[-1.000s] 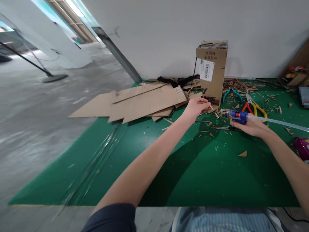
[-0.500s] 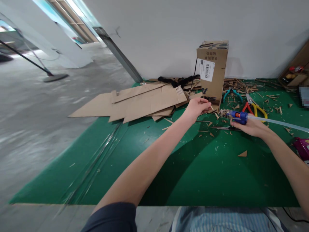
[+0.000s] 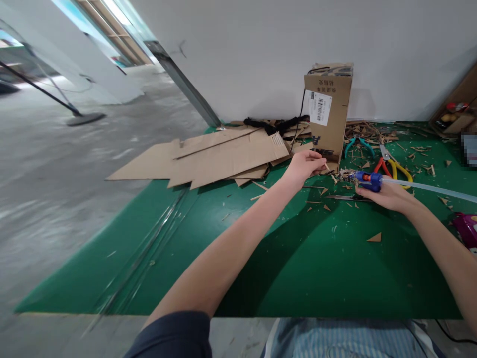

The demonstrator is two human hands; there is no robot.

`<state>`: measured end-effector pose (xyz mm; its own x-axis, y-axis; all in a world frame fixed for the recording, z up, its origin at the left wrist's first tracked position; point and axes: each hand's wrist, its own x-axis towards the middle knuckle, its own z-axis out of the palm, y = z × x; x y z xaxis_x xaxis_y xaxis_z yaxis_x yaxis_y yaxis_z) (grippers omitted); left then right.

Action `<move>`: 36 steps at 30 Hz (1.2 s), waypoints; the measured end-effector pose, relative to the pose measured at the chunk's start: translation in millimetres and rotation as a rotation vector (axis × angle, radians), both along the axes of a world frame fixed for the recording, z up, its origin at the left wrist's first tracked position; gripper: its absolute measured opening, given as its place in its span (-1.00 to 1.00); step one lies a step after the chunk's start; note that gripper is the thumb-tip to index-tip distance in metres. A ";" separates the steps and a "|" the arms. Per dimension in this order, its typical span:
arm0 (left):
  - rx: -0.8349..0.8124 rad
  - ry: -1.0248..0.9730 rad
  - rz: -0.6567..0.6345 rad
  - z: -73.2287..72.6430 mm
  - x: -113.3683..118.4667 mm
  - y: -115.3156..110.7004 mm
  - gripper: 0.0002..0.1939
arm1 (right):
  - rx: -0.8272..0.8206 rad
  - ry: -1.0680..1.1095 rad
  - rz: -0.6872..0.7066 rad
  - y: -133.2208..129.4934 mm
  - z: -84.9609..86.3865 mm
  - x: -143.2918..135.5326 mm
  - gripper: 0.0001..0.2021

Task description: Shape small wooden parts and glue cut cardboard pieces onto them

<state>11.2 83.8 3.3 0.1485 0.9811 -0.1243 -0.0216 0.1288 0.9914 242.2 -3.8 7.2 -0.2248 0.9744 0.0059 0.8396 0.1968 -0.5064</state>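
Observation:
My left hand [image 3: 306, 166] pinches a small thin wooden stick [image 3: 327, 167] in front of the lower part of a tall cardboard box [image 3: 327, 112]. The box stands upright against the wall and carries a white label. In my right hand [image 3: 391, 195] is a blue hot glue gun [image 3: 368, 181], its nozzle pointing left toward the stick. Scraps cling around the nozzle, so its tip is hard to make out. A long clear glue stick [image 3: 432, 189] runs out of the gun's back end. Under the right hand lies a blade-like metal tool [image 3: 346, 198], partly covered.
Flat cardboard sheets [image 3: 227, 154] are piled left of the box. Teal-handled pliers [image 3: 358, 145] and scissors with red and yellow handles [image 3: 395, 169] lie to its right among cardboard scraps. A purple packet [image 3: 465, 228] sits at the right edge of the green tabletop [image 3: 316, 278].

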 end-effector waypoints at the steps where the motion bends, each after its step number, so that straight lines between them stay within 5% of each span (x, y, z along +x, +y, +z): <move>1: -0.001 -0.003 0.002 0.3 0.0 -0.2 -0.84 | 0.004 0.004 0.005 0.3 -0.7 0.6 -0.57; 10: 0.047 0.034 0.029 5.6 1.9 -4.3 -0.86 | 0.036 0.035 0.021 4.2 -5.7 5.5 -0.54; 16: 0.132 0.126 0.060 5.1 0.6 -4.5 -0.86 | 0.211 -0.163 -0.001 6.8 -11.9 14.9 -0.65; 21: 0.305 0.253 0.101 3.8 -2.7 -2.7 -0.85 | 0.391 -0.400 -0.259 7.1 -7.4 26.2 -0.62; 26: 0.351 0.310 0.093 5.6 -2.0 -5.8 -0.84 | 0.405 -0.221 -0.509 17.6 -11.0 44.8 -0.42; 29: 0.356 0.297 0.087 3.9 -1.5 -5.1 -0.84 | 0.421 -0.113 -0.569 23.0 -18.5 54.9 -0.37; 36: 0.391 0.289 0.090 -1.9 -1.3 -1.1 -0.86 | 0.414 -0.303 -0.613 23.4 -22.9 63.6 -0.43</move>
<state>10.0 82.7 1.4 0.0746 0.9698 0.2320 0.2676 -0.2436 0.9322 305.8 19.6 -15.7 0.3008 0.8571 0.4183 0.9484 -0.2227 -0.2256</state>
